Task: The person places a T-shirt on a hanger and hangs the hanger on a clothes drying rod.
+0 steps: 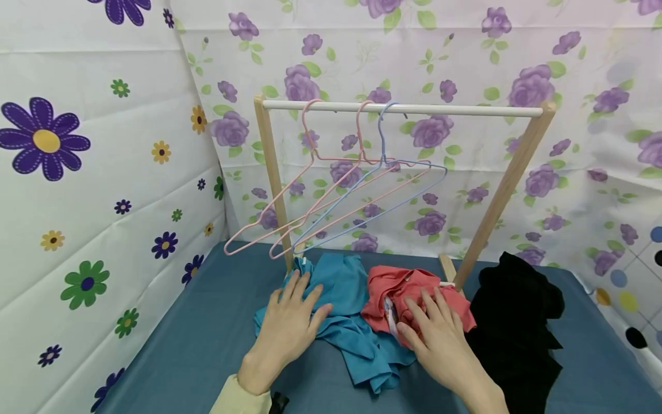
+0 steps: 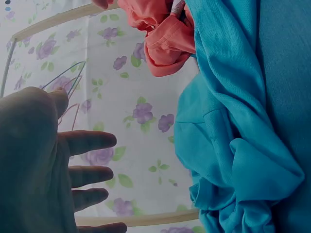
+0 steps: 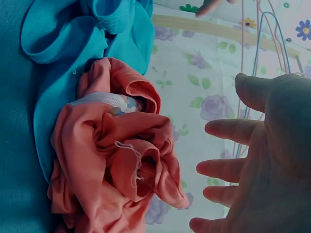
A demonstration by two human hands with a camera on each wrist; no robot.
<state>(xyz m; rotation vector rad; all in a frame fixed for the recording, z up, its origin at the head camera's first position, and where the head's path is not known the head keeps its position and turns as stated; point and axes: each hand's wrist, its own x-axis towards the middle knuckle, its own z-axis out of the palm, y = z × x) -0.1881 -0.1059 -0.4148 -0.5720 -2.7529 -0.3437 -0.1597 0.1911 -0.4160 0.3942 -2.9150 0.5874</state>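
Teal cloth [image 1: 343,287], coral cloth [image 1: 384,282], black cloth [image 1: 509,322], pink hangers [image 1: 312,152], blue hanger [image 1: 383,150], white backdrop [image 1: 465,63] with purple roses [image 1: 532,86].

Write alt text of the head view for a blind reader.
A person's left hand hovers over a crumpled teal garment and the right hand over a coral garment, on a blue surface. Behind stands a wooden rack with two pink hangers and one blue hanger on its white rail; a black garment lies at the right.

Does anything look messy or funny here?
Yes, a bit: the red garment and teal garment lie crumpled instead of smooth, while three hangers above hang bare. A loose pale thread shows by an opening in the red garment, so a seam may be coming undone.
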